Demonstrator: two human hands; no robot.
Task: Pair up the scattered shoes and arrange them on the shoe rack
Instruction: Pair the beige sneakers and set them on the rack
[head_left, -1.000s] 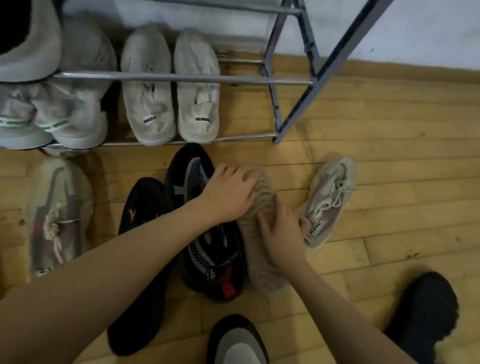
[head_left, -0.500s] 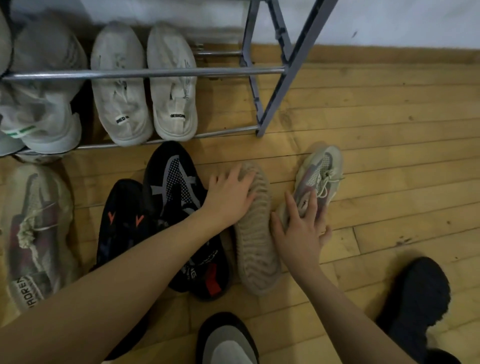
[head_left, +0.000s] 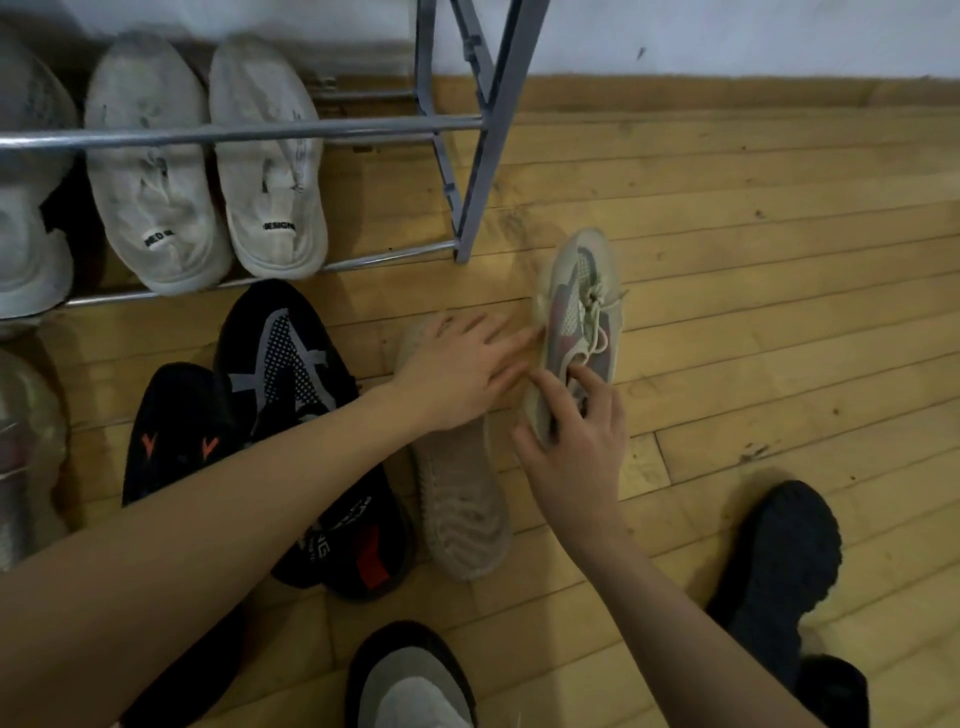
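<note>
Part done; most shoes on the floor (head_left: 727, 322).

Near: grey-toed shoe (head_left: 415, 686) and black shoe (head_left: 779, 551), unpaired.

Middle: left hand (head_left: 457, 374), fingers straight, pressing the upturned beige shoe (head_left: 462, 509). Right hand (head_left: 576, 441), fingers curled, pinching the laced sneaker (head_left: 582, 312). Black pair (head_left: 291, 374) at left, crowding the reach.

Far: rack (head_left: 483, 124) holding a white pair (head_left: 208, 176); free space at its right end.
</note>
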